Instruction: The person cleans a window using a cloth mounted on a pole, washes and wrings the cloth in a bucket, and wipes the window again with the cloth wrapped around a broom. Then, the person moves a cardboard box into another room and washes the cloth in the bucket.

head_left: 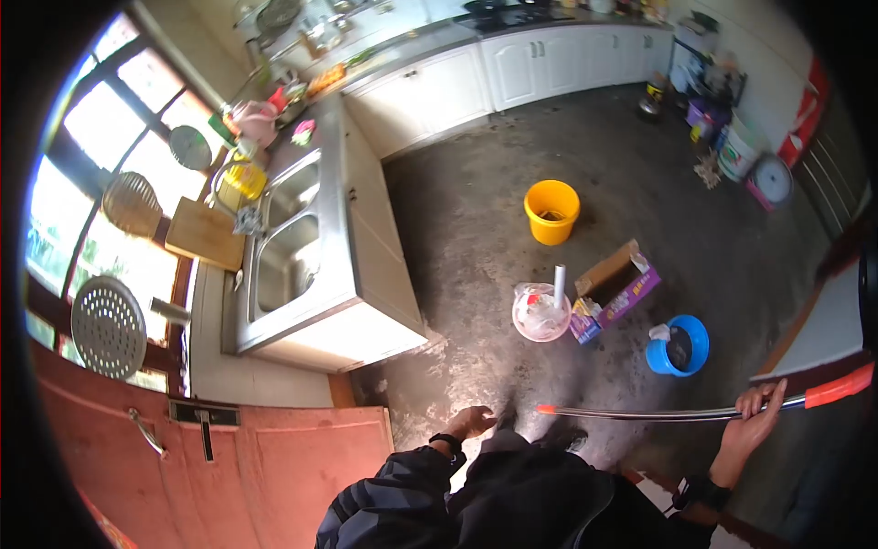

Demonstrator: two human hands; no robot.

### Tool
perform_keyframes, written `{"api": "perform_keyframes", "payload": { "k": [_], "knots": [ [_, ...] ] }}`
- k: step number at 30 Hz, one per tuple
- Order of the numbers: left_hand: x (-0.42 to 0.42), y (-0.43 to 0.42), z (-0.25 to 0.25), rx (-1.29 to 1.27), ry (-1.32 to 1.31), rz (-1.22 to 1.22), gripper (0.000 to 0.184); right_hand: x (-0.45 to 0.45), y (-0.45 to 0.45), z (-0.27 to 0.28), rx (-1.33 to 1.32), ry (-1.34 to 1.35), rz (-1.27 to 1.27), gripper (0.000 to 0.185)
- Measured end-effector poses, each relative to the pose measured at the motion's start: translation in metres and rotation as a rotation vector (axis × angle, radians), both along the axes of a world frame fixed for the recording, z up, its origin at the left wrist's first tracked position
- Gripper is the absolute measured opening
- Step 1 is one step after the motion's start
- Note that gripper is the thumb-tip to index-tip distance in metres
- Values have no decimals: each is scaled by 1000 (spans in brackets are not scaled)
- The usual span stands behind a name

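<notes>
As our right fingers (752, 401) clasp a pole (658, 415), left fingers (481, 416) half-curled, mid-frame floor (462, 229) surrounds a yellow bucket (551, 234) holding something dark (551, 216).

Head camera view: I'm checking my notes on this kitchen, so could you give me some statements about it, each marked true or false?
1. The right hand grips a metal pole with orange ends. True.
2. Both hands are on the pole. False: the left hand is off it.
3. A yellow bucket stands on the floor. True.
4. A blue bucket sits in the sink. False: the blue bucket stands on the floor.
5. An open purple box lies beside the pink bin. True.
</notes>
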State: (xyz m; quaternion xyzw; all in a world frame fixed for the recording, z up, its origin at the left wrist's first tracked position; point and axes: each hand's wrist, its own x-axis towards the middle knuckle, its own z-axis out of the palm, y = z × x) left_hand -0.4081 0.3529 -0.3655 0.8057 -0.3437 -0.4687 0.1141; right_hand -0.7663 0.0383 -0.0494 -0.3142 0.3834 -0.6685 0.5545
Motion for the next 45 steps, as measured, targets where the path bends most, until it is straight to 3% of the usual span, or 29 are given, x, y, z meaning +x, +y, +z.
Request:
{"api": "perform_keyframes", "payload": {
  "k": [6, 11, 17, 26, 33, 38, 40, 42, 45],
  "knots": [
    [23, 12, 52, -273, 58, -6, 64, 115, 58, 3, 4, -58, 239, 34],
    [43, 38, 63, -511, -39, 56, 63, 207, 95, -5, 89, -66, 450, 36],
    [60, 83, 31, -379, -247, 288, 58, 286, 104, -27, 138, -47, 787, 36],
    [42, 79, 55, -139, -173, 601, 54, 383, 58, -39, 198, -33, 1112, 38],
    [41, 20, 85, -196, -121, 630, 53, 417, 15, -35, 294, -134, 1229, 35],
    [43, 16, 77, -209, -149, 741, 53, 437, 23, -40, 394, -103, 1344, 35],
    [44, 15, 89, -165, -161, 806, 53, 445, 27, -48, 312, -80, 1390, 34],
    [50, 1, 135, -183, -40, 946, 52, 454, 31, -48, 321, -65, 1442, 35],
    [50, -8, 128, -486, -40, 895, 44, 467, 34, -49, 293, -32, 1510, 38]
  ]
}}
